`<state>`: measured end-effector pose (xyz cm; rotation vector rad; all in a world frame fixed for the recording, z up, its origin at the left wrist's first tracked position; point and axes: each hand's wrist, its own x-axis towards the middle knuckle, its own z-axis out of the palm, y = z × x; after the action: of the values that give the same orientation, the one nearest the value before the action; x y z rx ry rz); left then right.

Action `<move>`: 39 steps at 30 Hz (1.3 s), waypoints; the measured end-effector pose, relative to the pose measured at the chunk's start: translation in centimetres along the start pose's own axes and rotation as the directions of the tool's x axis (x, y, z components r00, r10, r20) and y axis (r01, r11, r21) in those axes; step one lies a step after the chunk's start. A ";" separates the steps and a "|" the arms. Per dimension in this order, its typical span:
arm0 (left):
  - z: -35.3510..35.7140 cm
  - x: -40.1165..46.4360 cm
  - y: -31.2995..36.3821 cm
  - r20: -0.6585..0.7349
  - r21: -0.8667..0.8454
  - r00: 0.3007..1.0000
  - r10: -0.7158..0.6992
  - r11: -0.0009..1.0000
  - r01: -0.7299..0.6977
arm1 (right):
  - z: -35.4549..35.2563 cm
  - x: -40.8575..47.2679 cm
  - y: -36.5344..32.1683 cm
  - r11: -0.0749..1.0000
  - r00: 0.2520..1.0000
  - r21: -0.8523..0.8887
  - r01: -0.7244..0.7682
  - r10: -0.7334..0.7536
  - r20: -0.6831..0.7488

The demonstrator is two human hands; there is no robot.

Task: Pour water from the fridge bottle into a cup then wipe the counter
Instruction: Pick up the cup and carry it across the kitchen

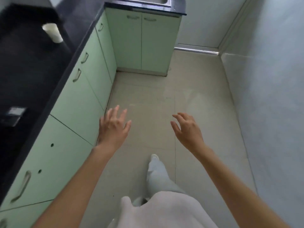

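A white cup [53, 32] stands on the black counter [29, 66] at the upper left. Both of my hands hang out in front of me over the floor, well to the right of the counter. My left hand [113, 125] has its fingers spread and holds nothing. My right hand [187, 129] has loosely curved fingers and holds nothing. No bottle, fridge or cloth is in view.
Pale green cabinets [79, 99] run under the counter along the left and turn across the far end, where a steel sink [143, 0] sits. A small dark box [13, 116] lies on the counter. Beige tiled floor [156, 99]; pale wall [271, 96] at right.
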<state>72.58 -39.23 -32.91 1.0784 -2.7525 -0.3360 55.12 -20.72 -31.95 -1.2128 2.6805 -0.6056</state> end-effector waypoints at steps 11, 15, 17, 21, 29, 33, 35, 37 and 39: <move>-3.8 14.5 -7.4 -0.092 0.049 0.943 -0.319 0.945 0.324 | 2.8 25.1 -6.6 0.931 0.931 0.077 0.358 -0.362 0.046; -5.7 19.7 -10.0 -0.131 0.041 0.906 -0.402 0.911 0.410 | 3.3 33.3 -10.8 0.875 0.876 0.086 0.476 -0.481 0.046; -6.3 22.2 -11.6 -0.159 0.028 0.890 -0.427 0.899 0.436 | 4.3 36.9 -13.4 0.849 0.849 0.101 0.519 -0.525 0.050; -6.9 27.0 -16.0 -0.186 -0.011 0.856 -0.482 0.873 0.488 | 7.6 43.0 -18.7 0.798 0.794 0.136 0.586 -0.600 0.095; -7.4 34.9 -25.4 -0.167 0.002 0.853 -0.494 0.865 0.501 | 12.4 51.2 -27.9 0.745 0.747 0.189 0.640 -0.660 0.072; -7.6 38.2 -28.8 -0.151 0.017 0.828 -0.541 0.836 0.549 | 14.1 55.8 -31.1 0.719 0.723 0.207 0.663 -0.687 0.070; -7.5 40.0 -30.3 -0.148 0.004 0.808 -0.571 0.816 0.578 | 15.0 58.3 -32.5 0.695 0.702 0.216 0.686 -0.710 0.057; -7.2 41.9 -31.7 -0.132 -0.055 0.773 -0.621 0.783 0.620 | 16.1 61.3 -33.7 0.665 0.669 0.224 0.713 -0.740 0.069; -6.7 43.8 -33.1 -0.109 -0.147 0.720 -0.685 0.728 0.670 | 17.5 64.5 -34.8 0.640 0.639 0.243 0.729 -0.763 0.095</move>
<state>63.84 -93.83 -32.19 1.9711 -2.0682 -0.4407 41.12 -94.69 -30.93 -2.2007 1.8036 -0.7470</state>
